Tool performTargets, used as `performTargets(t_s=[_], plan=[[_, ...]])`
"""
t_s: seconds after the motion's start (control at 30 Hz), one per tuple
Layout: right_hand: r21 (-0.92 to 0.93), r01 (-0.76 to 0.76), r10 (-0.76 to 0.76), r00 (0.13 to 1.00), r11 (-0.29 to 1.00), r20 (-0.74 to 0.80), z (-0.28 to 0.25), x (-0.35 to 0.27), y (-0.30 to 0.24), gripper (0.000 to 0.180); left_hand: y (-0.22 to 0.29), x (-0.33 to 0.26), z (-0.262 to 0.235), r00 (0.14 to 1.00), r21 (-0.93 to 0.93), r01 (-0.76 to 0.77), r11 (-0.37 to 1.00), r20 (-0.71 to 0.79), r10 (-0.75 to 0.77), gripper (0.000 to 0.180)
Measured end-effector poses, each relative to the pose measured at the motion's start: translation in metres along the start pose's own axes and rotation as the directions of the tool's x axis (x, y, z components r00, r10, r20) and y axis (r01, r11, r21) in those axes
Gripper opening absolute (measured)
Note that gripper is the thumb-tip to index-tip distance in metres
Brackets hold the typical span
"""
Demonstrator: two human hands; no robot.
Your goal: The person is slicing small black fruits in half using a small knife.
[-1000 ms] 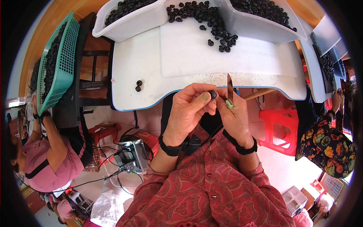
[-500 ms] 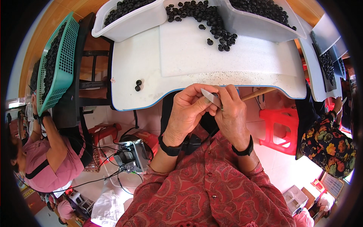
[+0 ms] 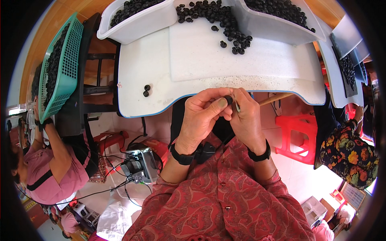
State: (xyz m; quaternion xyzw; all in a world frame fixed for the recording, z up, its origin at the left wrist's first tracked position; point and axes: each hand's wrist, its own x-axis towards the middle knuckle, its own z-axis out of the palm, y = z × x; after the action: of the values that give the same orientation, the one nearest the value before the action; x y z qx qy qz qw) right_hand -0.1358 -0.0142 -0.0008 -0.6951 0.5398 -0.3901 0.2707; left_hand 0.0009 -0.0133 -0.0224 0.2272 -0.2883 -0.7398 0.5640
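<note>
Just off the front edge of the white table (image 3: 148,56), my two hands meet. Pinched between thumb and fingers of my left hand (image 3: 200,116) is a small black round part (image 3: 228,99). My right hand (image 3: 248,118) is closed around a knife (image 3: 277,97), whose wooden handle sticks out to the right behind the hand. Its blade shows only as a thin sliver beside the black part; whether the two touch I cannot tell. Two similar black parts (image 3: 146,90) lie on the left of the tabletop. Several more form a loose pile (image 3: 231,34) at the back.
A white bin (image 3: 140,32) of black parts stands back left, a translucent bin (image 3: 273,30) back right. Left of the table, a green basket (image 3: 66,76) holds more, near a co-worker in pink (image 3: 60,172). A red stool (image 3: 297,138) is at the right; cables (image 3: 124,160) hang lower left.
The knife blade has turned from lying broadside across my fingers to nearly edge-on at the right. The black part now shows more plainly. My right hand has shifted slightly.
</note>
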Motion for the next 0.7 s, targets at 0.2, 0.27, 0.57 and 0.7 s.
performTargets(t_s=[0.2, 0.27, 0.57, 0.7], plan=[[0.189, -0.187, 0.182, 0.982, 0.964, 0.043, -0.006, 0.001, -0.005, 0.018, 0.002, 0.002, 0.002, 0.998, -0.111, 0.054, 0.992, -0.032, -0.058, 0.021], [0.174, -0.203, 0.195, 0.979, 0.964, 0.06, -0.005, 0.0, -0.004, 0.017, -0.001, 0.001, -0.001, 0.996, -0.136, 0.049, 0.989, -0.064, -0.058, 0.024], [0.361, -0.303, 0.293, 0.952, 0.882, 0.085, -0.005, -0.004, -0.001, 0.013, -0.001, 0.001, -0.005, 0.997, -0.178, 0.056, 0.982, -0.033, -0.063, 0.024], [0.289, -0.21, 0.211, 0.977, 0.934, 0.03, -0.003, -0.004, -0.001, 0.01, -0.002, 0.001, -0.004, 0.998, -0.17, 0.039, 0.985, -0.049, -0.048, 0.023]])
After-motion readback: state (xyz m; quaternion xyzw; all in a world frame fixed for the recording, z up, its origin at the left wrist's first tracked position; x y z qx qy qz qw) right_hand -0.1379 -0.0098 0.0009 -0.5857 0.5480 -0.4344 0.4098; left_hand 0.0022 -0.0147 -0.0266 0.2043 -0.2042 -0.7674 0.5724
